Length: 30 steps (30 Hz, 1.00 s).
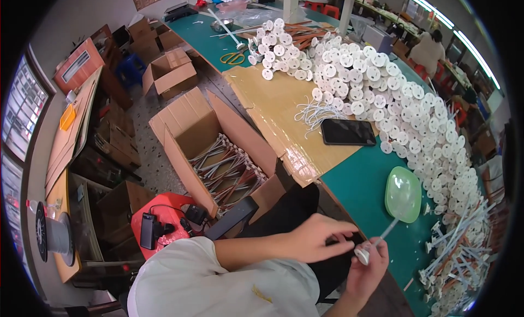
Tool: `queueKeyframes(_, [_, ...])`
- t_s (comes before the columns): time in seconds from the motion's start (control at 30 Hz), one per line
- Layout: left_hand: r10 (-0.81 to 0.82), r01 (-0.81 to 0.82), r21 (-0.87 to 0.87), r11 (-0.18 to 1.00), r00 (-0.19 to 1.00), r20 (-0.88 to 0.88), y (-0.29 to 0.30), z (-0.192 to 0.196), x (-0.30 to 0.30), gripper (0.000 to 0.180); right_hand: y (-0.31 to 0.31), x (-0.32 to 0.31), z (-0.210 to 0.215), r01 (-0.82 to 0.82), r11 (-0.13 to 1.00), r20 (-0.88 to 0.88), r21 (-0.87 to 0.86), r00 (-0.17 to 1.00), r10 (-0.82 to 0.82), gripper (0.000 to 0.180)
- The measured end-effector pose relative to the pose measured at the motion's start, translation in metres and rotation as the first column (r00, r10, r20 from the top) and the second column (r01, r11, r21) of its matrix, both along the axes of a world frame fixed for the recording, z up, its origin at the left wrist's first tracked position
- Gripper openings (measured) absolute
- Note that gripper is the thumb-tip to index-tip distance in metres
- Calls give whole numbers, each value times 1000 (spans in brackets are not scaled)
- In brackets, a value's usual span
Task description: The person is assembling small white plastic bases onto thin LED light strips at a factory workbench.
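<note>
My right hand [370,270] grips a white round disc piece [362,256] with a thin pale stick [388,229] running up from it. Just left of it, my left hand [319,238] hovers with its fingers apart, fingertips close to the disc and nothing visibly held. The stick's far end overlaps the near rim of a light green oval dish [392,190] on the green table [349,178]. A big heap of similar white discs [404,109] spreads along the table's right side. Nearer me, it turns into a tangle of grey and brown sticks with discs [458,257].
A black phone [349,132] and white cords [317,114] lie on a cardboard sheet [284,120]; yellow-handled scissors [233,58] lie beyond. An open carton [183,126] of sticks stands left, by a red stool [169,205] with chargers. Another person [428,50] sits far right.
</note>
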State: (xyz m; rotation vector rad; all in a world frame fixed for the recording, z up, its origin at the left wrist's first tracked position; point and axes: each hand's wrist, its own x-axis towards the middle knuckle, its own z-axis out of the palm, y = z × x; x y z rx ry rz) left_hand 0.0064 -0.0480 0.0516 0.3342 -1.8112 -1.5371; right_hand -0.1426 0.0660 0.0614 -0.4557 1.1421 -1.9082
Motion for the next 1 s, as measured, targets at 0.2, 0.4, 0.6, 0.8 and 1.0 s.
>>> queueKeyframes(0.2, [-118,117,128,985,993,5,13,-16,4,36,2,28,-7,357,929,-712,99,678,-185,36])
queueKeyframes(0.4, [-203,180,113,977,946,252,19,8,0,23,14,31,-12,303,952,-967,37,250,-42,35])
queueKeyframes(0.6, [-189,155,504,850,982,18,11,-12,11,19,12,30,-3,-28,986,-956,-162,251,-150,31])
queueKeyframes(0.8, [-282,301,320,898,954,-106,23,-7,22,29,16,34,-9,-28,965,-917,-261,319,-239,20])
queueKeyframes(1.0, [-497,517,551,655,844,-200,15,-16,23,42,21,27,-13,0,964,-916,-264,312,-251,20])
